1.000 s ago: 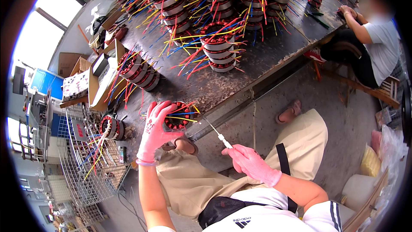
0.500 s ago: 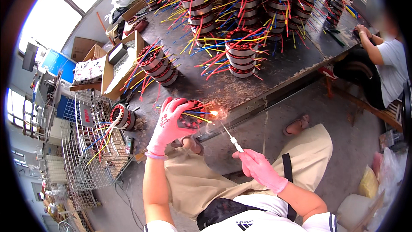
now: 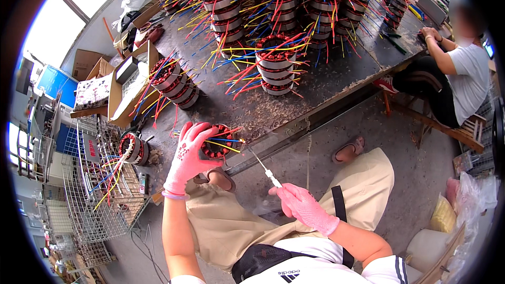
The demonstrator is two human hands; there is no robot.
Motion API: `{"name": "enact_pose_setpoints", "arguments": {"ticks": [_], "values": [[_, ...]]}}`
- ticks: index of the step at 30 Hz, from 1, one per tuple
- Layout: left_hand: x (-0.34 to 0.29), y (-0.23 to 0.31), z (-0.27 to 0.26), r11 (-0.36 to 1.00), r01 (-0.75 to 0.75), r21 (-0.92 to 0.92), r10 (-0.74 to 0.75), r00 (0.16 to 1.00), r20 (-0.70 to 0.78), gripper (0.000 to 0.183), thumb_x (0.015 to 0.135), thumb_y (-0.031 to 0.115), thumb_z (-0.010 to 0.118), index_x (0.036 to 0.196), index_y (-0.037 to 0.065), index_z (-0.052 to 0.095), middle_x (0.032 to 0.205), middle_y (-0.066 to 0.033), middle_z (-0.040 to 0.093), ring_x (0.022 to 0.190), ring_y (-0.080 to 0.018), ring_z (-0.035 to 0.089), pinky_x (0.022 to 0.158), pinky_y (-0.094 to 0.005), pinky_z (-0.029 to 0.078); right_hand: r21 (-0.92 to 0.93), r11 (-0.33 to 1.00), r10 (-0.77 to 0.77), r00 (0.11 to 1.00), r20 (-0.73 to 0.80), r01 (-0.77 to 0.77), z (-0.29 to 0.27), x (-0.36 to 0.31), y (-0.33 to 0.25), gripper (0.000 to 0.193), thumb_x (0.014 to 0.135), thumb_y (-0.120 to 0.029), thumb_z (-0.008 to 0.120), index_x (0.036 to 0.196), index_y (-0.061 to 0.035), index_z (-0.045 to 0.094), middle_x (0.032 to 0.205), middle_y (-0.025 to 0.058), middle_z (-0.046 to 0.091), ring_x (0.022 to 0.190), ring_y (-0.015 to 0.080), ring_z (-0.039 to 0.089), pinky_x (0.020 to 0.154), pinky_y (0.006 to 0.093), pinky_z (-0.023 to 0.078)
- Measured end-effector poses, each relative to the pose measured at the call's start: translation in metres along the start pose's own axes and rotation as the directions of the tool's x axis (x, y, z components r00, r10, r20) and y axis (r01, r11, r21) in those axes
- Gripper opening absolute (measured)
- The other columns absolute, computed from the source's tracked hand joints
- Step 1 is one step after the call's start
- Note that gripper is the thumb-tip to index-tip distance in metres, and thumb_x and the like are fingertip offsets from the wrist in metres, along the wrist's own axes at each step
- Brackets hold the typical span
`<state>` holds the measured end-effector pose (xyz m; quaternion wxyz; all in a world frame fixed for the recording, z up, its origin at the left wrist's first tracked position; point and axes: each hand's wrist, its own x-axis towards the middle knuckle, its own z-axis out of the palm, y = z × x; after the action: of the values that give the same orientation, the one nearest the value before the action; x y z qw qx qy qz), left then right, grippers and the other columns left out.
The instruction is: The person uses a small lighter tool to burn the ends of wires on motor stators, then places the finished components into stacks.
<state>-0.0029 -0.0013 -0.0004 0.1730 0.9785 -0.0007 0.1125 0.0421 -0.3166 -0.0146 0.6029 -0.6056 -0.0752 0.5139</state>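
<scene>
My left hand (image 3: 187,159), in a pink glove, is closed around a motor stator (image 3: 211,150) at the table's near edge. The stator is a ring with red windings; its blue, yellow and red lead wires (image 3: 227,140) stick out to the right. In my right hand (image 3: 306,208), also pink-gloved, is a thin white-handled tool (image 3: 272,178) with a long metal tip. That tip points up and left, close to the wire ends, where a small orange glow shows. Whether the tip touches the wires I cannot tell.
Tall stacks of stators (image 3: 276,8) with splayed wires fill the table's (image 3: 215,92) back. Shorter stacks (image 3: 276,68) stand nearer, beside a cardboard box (image 3: 118,92). Another stator (image 3: 133,149) sits left of my hand, by a wire rack (image 3: 100,194). A person (image 3: 463,68) sits at the right.
The bright flame at the wire ends has shrunk to a small glow. The whole view has shifted, with the scene moving left. Both hands keep their holds.
</scene>
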Motion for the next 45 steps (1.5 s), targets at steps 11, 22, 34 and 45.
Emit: {"name": "enact_pose_setpoints", "arguments": {"ticks": [11, 22, 34, 45], "values": [[0.000, 0.001, 0.000, 1.000, 0.004, -0.004, -0.004, 1.000, -0.003, 0.077, 0.056, 0.023, 0.086, 0.127, 0.012, 0.060, 0.132, -0.0128, 0.056, 0.128, -0.0337, 0.048, 0.117, -0.0516, 0.028, 0.006, 1.000, 0.008, 1.000, -0.023, -0.008, 0.001, 0.002, 0.001, 0.031, 0.103, -0.025, 0.046, 0.113, -0.0020, 0.064, 0.060, -0.0017, 0.046, 0.053, 0.0057, 0.040, 0.049, 0.0239, 0.032], [-0.001, -0.002, 0.001, 1.000, 0.003, 0.008, -0.003, 1.000, 0.002, 0.078, 0.056, 0.024, 0.087, 0.129, 0.013, 0.060, 0.133, -0.0124, 0.055, 0.128, -0.0339, 0.047, 0.116, -0.0512, 0.028, -0.021, 1.000, -0.006, 1.000, -0.001, 0.006, 0.000, 0.003, 0.002, 0.033, 0.104, -0.027, 0.045, 0.116, -0.0023, 0.063, 0.060, -0.0014, 0.047, 0.053, 0.0057, 0.040, 0.050, 0.0242, 0.033], [0.000, 0.000, 0.000, 1.000, 0.005, 0.002, -0.005, 1.000, 0.016, 0.079, 0.057, 0.024, 0.087, 0.129, 0.011, 0.060, 0.134, -0.0135, 0.055, 0.130, -0.0337, 0.047, 0.117, -0.0520, 0.026, 0.049, 0.999, -0.016, 1.000, 0.013, 0.015, 0.001, 0.005, 0.005, 0.032, 0.104, -0.027, 0.045, 0.115, -0.0024, 0.063, 0.060, -0.0028, 0.044, 0.053, 0.0044, 0.039, 0.049, 0.0234, 0.031], [0.000, -0.001, 0.000, 1.000, 0.011, 0.016, -0.011, 1.000, 0.026, 0.080, 0.055, 0.023, 0.088, 0.129, 0.011, 0.059, 0.136, -0.0137, 0.054, 0.131, -0.0343, 0.046, 0.118, -0.0536, 0.025, -0.026, 1.000, 0.009, 1.000, -0.005, -0.009, 0.000, -0.001, -0.005, 0.032, 0.104, -0.027, 0.046, 0.114, -0.0027, 0.064, 0.059, -0.0023, 0.046, 0.053, 0.0053, 0.040, 0.049, 0.0238, 0.032]]}}
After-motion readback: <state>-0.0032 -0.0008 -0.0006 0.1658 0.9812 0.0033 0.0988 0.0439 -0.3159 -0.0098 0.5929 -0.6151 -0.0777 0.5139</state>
